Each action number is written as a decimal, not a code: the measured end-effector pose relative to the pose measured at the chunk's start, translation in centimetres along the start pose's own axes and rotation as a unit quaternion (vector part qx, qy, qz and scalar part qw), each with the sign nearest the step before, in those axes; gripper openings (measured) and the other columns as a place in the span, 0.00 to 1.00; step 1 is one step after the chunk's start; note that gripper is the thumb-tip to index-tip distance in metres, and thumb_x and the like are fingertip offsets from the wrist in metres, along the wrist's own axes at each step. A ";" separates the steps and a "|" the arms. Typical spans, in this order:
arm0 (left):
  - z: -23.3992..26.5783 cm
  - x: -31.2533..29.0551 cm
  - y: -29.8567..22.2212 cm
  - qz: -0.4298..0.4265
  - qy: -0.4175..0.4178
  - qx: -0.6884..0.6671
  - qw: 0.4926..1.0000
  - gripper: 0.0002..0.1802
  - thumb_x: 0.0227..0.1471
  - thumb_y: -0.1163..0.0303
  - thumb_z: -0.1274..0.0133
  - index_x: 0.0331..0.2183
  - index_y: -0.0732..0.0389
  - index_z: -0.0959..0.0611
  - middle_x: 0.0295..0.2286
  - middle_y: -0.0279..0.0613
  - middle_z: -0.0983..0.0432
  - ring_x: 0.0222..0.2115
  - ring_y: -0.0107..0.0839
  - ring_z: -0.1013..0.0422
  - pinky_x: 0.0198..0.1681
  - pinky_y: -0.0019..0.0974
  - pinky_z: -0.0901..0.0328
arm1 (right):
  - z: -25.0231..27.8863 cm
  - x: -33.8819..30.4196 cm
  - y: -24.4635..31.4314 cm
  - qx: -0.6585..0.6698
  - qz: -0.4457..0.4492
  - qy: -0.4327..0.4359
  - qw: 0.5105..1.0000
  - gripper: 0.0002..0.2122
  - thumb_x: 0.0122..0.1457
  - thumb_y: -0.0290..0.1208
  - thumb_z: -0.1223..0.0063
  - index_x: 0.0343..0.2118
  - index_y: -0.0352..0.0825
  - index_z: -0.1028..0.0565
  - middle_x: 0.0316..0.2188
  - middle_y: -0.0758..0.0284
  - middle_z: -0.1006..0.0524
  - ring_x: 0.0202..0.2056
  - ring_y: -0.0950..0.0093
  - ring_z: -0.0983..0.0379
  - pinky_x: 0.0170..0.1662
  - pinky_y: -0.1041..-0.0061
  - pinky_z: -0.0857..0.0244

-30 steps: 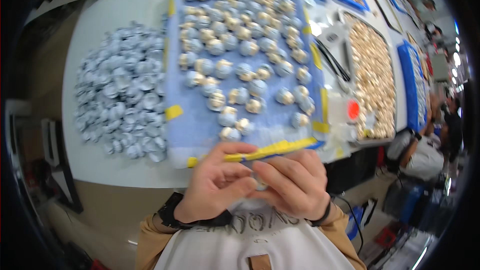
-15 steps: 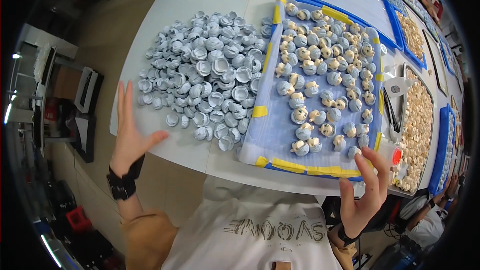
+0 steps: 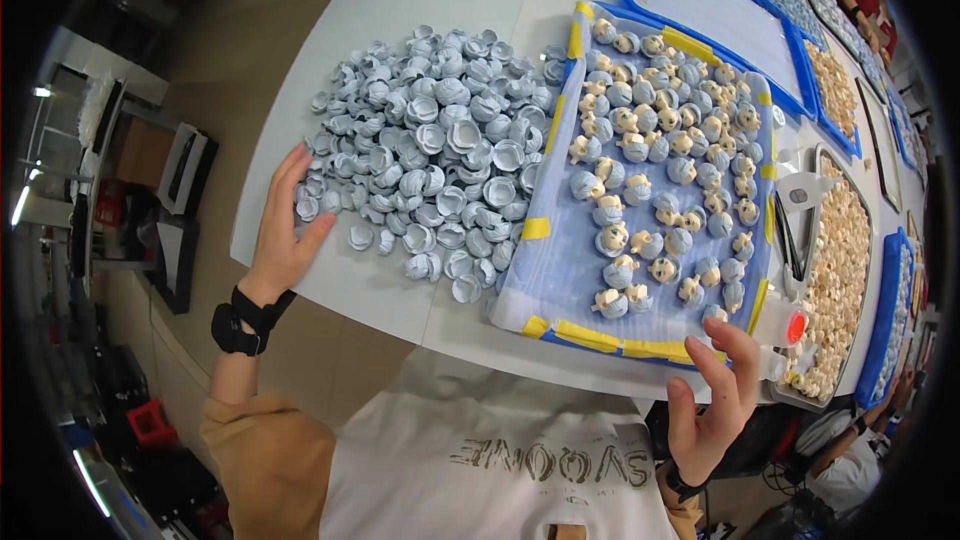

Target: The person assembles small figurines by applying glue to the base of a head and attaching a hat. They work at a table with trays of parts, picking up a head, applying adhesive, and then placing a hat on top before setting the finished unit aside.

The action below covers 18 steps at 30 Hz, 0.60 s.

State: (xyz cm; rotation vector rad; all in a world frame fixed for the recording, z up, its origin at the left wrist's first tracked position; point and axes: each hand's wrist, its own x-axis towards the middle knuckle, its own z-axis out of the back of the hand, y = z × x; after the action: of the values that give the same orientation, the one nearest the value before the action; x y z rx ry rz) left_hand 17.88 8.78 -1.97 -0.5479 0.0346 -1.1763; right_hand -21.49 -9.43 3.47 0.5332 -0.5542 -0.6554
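Observation:
My left hand (image 3: 284, 232) is open, thumb apart from the fingers, at the left edge of a heap of pale blue-grey hollow shells (image 3: 430, 150). Its fingertips are beside the outermost shells; whether they touch cannot be told. My right hand (image 3: 716, 402) is open, fingers loosely bent and apart, over the near right corner of a blue tray (image 3: 515, 310) lined with translucent sheeting and yellow tape. One fingertip overlaps a small doll head (image 3: 715, 313) there; contact is unclear. Many cream doll heads with blue-grey hair pieces (image 3: 664, 270) lie in the tray.
Right of the tray stand a white bottle (image 3: 800, 190), black tweezers (image 3: 787, 240), a red-capped container (image 3: 780, 324) and a metal tray of cream parts (image 3: 835, 285). Another blue-rimmed tray (image 3: 715, 25) lies behind. Other people (image 3: 860, 5) are at the far right.
My left hand has tilted toward the shell heap, its fingers now against the heap's edge in view. My right hand has lowered slightly. The whole view has shifted a little.

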 end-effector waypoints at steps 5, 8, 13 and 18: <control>-0.4 -0.8 0.5 0.016 -0.038 -0.007 0.999 0.31 0.42 0.65 0.43 0.47 0.66 0.35 0.47 0.51 0.42 0.49 0.46 0.43 0.52 0.41 0.46 | -0.4 0.1 0.4 -0.007 0.000 0.000 1.000 0.15 0.45 0.28 0.46 0.38 0.31 0.27 0.41 0.54 0.30 0.42 0.60 0.34 0.45 0.66 0.41; -0.5 -0.9 0.6 0.006 -0.054 0.023 0.998 0.32 0.40 0.64 0.41 0.46 0.65 0.35 0.44 0.51 0.41 0.46 0.45 0.42 0.51 0.40 0.45 | -0.4 0.0 0.2 0.003 0.001 0.006 1.000 0.15 0.46 0.29 0.46 0.38 0.31 0.26 0.41 0.54 0.30 0.42 0.60 0.34 0.44 0.66 0.41; -0.2 0.3 -1.5 -0.041 -0.103 0.080 0.991 0.30 0.42 0.60 0.43 0.45 0.65 0.34 0.43 0.49 0.39 0.43 0.42 0.39 0.49 0.39 0.44 | -0.6 0.0 0.1 0.023 0.007 0.012 1.000 0.15 0.43 0.26 0.44 0.37 0.33 0.26 0.41 0.56 0.30 0.42 0.60 0.34 0.43 0.66 0.40; -0.2 -0.2 -0.6 -0.019 -0.050 0.053 0.997 0.23 0.41 0.66 0.43 0.40 0.65 0.29 0.39 0.48 0.35 0.41 0.44 0.38 0.46 0.39 0.42 | -1.1 0.0 0.4 0.045 0.003 0.009 0.999 0.18 0.37 0.21 0.42 0.37 0.34 0.25 0.41 0.57 0.29 0.40 0.60 0.33 0.43 0.66 0.39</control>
State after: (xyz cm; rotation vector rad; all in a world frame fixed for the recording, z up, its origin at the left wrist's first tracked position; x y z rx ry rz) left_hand 17.22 8.72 -1.91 -0.5150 -0.1222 -1.1788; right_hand -20.65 -8.88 2.93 0.6209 -0.5693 -0.6220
